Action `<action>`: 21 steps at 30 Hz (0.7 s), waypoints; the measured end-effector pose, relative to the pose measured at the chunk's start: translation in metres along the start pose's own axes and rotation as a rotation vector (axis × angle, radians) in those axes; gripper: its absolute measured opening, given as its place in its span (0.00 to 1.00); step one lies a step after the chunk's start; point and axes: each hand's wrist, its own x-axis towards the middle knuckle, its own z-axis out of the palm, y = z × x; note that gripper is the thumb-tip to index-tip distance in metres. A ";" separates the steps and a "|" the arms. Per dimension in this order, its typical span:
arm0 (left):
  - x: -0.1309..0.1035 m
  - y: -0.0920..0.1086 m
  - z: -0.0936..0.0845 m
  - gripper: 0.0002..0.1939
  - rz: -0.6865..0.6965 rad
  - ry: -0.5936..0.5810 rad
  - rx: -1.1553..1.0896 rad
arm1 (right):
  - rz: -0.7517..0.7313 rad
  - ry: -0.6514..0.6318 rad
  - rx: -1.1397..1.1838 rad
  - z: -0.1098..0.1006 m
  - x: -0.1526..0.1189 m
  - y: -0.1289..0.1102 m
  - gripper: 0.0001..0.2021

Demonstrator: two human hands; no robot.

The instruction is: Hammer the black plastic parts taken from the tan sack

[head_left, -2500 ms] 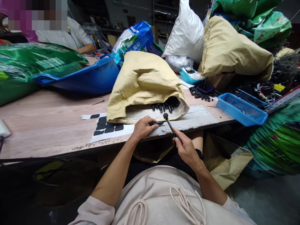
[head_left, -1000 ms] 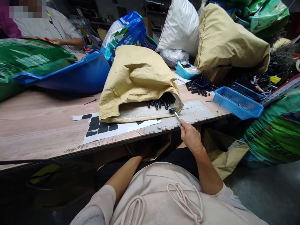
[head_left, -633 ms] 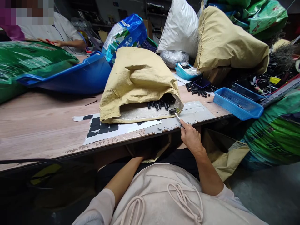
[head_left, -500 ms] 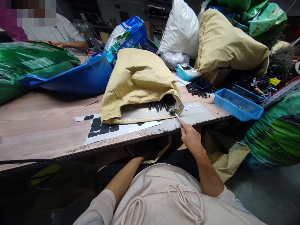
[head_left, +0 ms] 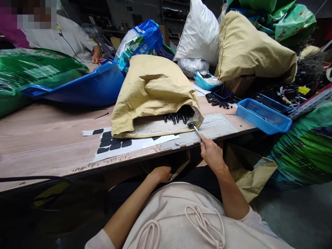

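My right hand [head_left: 211, 152] is closed around a slim silvery tool [head_left: 196, 130] whose black end [head_left: 191, 124] rests at the mouth of a yellow woven sack [head_left: 155, 86]. Several black tapered plastic pieces [head_left: 176, 117] lie inside the sack's opening, to the left of that black end. Below the table edge, over my lap, is my left hand [head_left: 163, 173]. It is near the edge of another yellow sack [head_left: 181, 168]; its fingers are mostly hidden in shadow. Under the sack on the table lie a grey board [head_left: 218, 124] and a white sheet with black stickers [head_left: 111, 142].
A blue basket [head_left: 263, 116] stands at the right table edge, with loose black pieces [head_left: 218, 102] behind it. A large blue scoop-like tray [head_left: 85, 86] and green sack [head_left: 38, 69] lie left. Full sacks [head_left: 254, 45] fill the back; a co-worker's hand [head_left: 96, 54] is beyond.
My left hand has risen from the dark below the table and shows more now. My right hand and the tool have barely moved. The co-worker's arm has shifted to the right.
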 end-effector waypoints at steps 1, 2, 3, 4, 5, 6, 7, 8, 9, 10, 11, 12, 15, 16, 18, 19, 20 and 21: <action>-0.006 0.002 -0.007 0.14 0.061 -0.002 -0.027 | 0.002 -0.005 0.000 0.000 0.000 0.000 0.27; -0.013 0.004 -0.016 0.13 0.151 0.005 -0.084 | 0.005 -0.009 0.002 -0.001 0.000 0.000 0.27; -0.019 0.006 -0.027 0.14 0.254 0.028 -0.164 | 0.009 -0.011 0.006 -0.001 0.000 -0.001 0.27; -0.023 0.007 -0.040 0.15 0.341 0.081 -0.254 | 0.011 -0.011 0.012 -0.001 0.000 -0.001 0.27; -0.024 0.007 -0.055 0.16 0.377 0.169 -0.338 | 0.012 -0.010 0.018 -0.001 0.001 -0.001 0.27; -0.023 0.006 -0.070 0.17 0.347 0.299 -0.401 | 0.012 -0.008 0.024 -0.001 0.001 -0.001 0.27; -0.018 0.004 -0.086 0.17 0.255 0.463 -0.431 | 0.013 -0.006 0.029 0.000 0.001 0.000 0.27; -0.010 0.002 -0.102 0.16 0.108 0.633 -0.423 | 0.013 -0.004 0.033 0.001 0.001 0.000 0.27; 0.001 -0.001 -0.117 0.14 -0.056 0.778 -0.399 | 0.011 -0.002 0.035 0.002 0.001 0.000 0.27; 0.013 -0.004 -0.130 0.13 -0.199 0.875 -0.377 | 0.007 0.000 0.035 0.003 0.001 0.001 0.27; 0.026 -0.008 -0.142 0.13 -0.312 0.916 -0.370 | 0.003 0.002 0.032 0.004 0.001 0.001 0.27; 0.039 -0.011 -0.151 0.12 -0.396 0.925 -0.367 | -0.001 0.004 0.028 0.004 0.001 0.002 0.27; 0.067 -0.017 -0.167 0.13 -0.532 0.876 -0.358 | -0.007 0.014 0.013 0.006 0.000 0.002 0.27; 0.072 -0.017 -0.169 0.14 -0.556 0.865 -0.347 | -0.008 0.016 0.010 0.006 0.000 0.003 0.27; 0.075 -0.017 -0.170 0.15 -0.581 0.852 -0.326 | -0.009 0.017 0.008 0.006 0.000 0.002 0.27; 0.075 -0.016 -0.169 0.15 -0.584 0.843 -0.319 | -0.010 0.016 0.007 0.005 0.000 0.002 0.27; 0.073 -0.017 -0.168 0.15 -0.580 0.832 -0.313 | -0.008 0.013 0.006 0.005 0.000 0.001 0.27; 0.069 -0.018 -0.167 0.14 -0.571 0.821 -0.305 | -0.006 0.009 0.004 0.004 -0.001 0.000 0.27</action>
